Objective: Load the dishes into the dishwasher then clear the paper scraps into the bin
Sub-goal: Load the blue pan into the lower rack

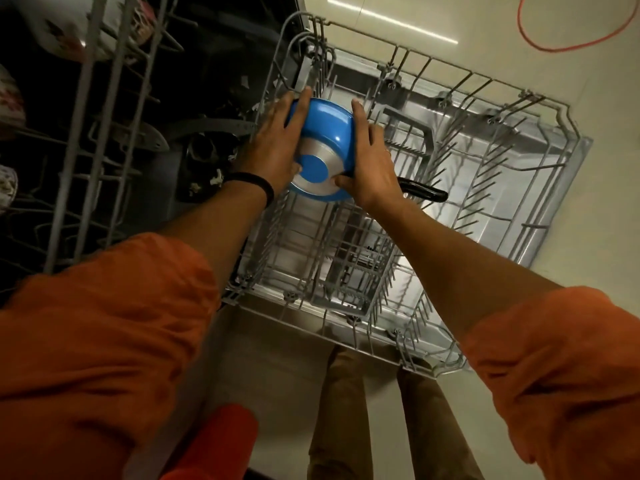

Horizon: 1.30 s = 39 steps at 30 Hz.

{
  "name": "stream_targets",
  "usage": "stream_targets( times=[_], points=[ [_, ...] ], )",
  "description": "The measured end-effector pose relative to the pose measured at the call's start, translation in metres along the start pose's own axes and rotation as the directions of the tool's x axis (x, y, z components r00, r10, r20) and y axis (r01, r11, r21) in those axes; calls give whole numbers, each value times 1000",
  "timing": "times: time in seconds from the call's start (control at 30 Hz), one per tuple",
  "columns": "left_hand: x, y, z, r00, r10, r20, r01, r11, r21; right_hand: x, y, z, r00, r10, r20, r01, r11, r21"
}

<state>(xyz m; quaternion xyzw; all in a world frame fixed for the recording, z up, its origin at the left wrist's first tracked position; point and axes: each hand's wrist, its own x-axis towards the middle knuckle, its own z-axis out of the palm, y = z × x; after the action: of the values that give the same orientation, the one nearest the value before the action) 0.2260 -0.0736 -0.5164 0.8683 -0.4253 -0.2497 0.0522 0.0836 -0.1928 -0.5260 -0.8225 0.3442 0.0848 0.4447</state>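
Hands clamp blue saucepan [323, 133] from both sides, pan upside down, tilted, steel base with blue disc facing camera. Left hand [273, 150] flat against pan's left wall, fingers spread, black band at wrist. Right hand [372, 164] wraps right side, thumb on base rim. Black handle [424, 192] sticks out rightward past right hand. Pan sits over left rear of grey lower rack [519, 109], pulled out over open dishwasher door [561, 188]. Upper rack [93, 133] at left holds patterned dishes [8, 98]. Orange sleeves rolled at forearms. Orange cable [540, 46] on floor, far right.
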Motion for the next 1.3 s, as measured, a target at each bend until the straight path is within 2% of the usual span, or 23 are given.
stream_targets(
  times=[0.23, 0.53, 0.63, 0.73, 0.9, 1.2, 1.3],
  points=[
    [15, 7, 4, 998, -41, 44, 40, 999, 27, 16, 8, 3, 993, 120, 16, -120, 993, 23],
    [0, 11, 18, 996, -94, -8, 94, 994, 50, 3, 13, 9, 998, 61, -26, -63, 991, -118],
    [-12, 22, 14, 993, -121, -2, 121, 989, 86, -12, 13, 2, 999, 50, 9, -47, 983, -180],
    [-25, 44, 2, 984, -165, 60, 162, 985, 51, -29, 2, -19, 996, 52, 66, -33, 965, -259],
    [-63, 98, -42, 979, -195, 62, 194, 981, 22, -71, -35, -70, 993, 40, 107, -3, 946, -325],
    [-203, 217, -172, 978, -200, -58, 200, 980, 2, -218, -124, -204, 992, -110, 66, 127, 902, -412],
    [-258, 250, -217, 969, -193, -156, 197, 980, 10, -271, -159, -245, 982, -179, 64, 190, 884, -428]
  ],
)
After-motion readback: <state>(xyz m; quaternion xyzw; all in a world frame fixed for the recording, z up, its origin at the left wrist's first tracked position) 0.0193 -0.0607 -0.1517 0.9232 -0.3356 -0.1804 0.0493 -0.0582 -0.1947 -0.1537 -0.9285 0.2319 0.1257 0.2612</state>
